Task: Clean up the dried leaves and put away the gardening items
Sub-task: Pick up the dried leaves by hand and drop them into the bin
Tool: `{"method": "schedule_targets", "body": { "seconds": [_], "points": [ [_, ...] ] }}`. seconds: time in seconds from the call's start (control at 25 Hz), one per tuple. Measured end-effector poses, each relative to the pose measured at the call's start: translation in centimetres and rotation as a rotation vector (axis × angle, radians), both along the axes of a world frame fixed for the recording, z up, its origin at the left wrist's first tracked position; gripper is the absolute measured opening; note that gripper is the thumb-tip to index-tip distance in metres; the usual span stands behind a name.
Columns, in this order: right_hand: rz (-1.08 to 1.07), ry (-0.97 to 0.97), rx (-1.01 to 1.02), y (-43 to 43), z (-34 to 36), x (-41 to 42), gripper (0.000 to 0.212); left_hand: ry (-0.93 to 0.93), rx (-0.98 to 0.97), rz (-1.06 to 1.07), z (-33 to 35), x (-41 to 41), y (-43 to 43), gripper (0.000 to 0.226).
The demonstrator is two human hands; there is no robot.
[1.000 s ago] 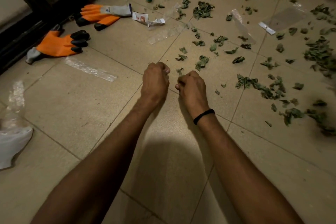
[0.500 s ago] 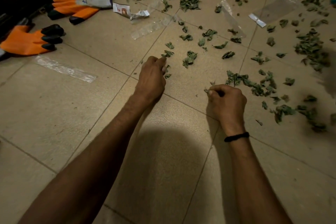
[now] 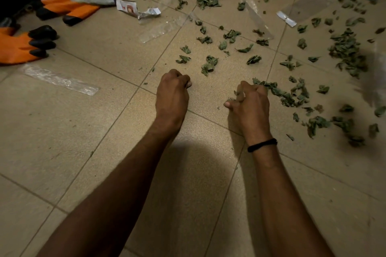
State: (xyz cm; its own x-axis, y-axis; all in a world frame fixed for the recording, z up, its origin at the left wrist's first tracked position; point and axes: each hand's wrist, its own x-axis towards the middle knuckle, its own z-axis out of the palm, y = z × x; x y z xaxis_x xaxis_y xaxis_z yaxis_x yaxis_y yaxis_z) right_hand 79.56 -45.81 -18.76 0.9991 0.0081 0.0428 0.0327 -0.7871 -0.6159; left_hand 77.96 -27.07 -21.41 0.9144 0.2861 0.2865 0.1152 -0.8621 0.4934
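We're seeing the right hand [image 3: 249,106] grip pinching bits of dried leaves [image 3: 279,92] on the floor [image 3: 104,131]. Left hand [image 3: 172,94] grip is curling closed, contents hidden. More leaves are lying scattered ahead and right, orange gloves [image 3: 20,46] lying far left.

from the left hand [image 3: 172,94] and right hand [image 3: 249,104], the bare floor [image 3: 62,152] lies open from 5 round to 8 o'clock, apart from the forearms. a flat plastic strip [image 3: 60,79] lies at 9 o'clock, orange gardening gloves [image 3: 20,46] at 10. dried leaves [image 3: 344,52] crowd 12 to 4 o'clock, with clear plastic sleeves [image 3: 259,16] and torn paper [image 3: 135,8] among them. a bare gap lies between the hands.
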Motion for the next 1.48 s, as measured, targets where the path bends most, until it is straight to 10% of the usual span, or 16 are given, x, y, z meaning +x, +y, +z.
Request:
{"method": "schedule_targets", "body": {
  "seconds": [0.36,0.56,0.64,0.8,0.92,1.2,1.48],
  "points": [
    [0.028,-0.178,-0.213,2.6,-0.9,0.4,0.020,0.105,0.040,0.115,0.8,0.1,-1.2,0.020],
    [-0.072,-0.026,-0.253,3.4,0.0,-1.4,0.020,0.048,-0.343,0.201,3.3,-5.0,-1.4,0.025],
    [-0.101,0.146,-0.032,3.1,0.6,-3.1,0.011,0.009,-0.639,0.276,4.3,-8.6,-0.3,0.016],
    [-0.310,0.766,1.146,5.0,3.1,-7.8,0.004,-0.078,-0.964,0.482,7.1,-15.3,4.4,0.015],
    [-0.259,0.977,1.393,11.2,6.7,-11.5,0.008,-0.221,-1.075,0.604,10.4,-21.2,9.3,0.004],
    [0.107,1.309,1.325,28.6,14.6,-23.2,0.016,-0.523,-1.133,0.815,17.1,-34.8,20.3,0.006],
    [0.578,1.616,1.103,43.7,19.0,-41.2,0.028,-0.743,-0.776,1.120,24.2,-57.1,27.5,0.007]
  ]
}}
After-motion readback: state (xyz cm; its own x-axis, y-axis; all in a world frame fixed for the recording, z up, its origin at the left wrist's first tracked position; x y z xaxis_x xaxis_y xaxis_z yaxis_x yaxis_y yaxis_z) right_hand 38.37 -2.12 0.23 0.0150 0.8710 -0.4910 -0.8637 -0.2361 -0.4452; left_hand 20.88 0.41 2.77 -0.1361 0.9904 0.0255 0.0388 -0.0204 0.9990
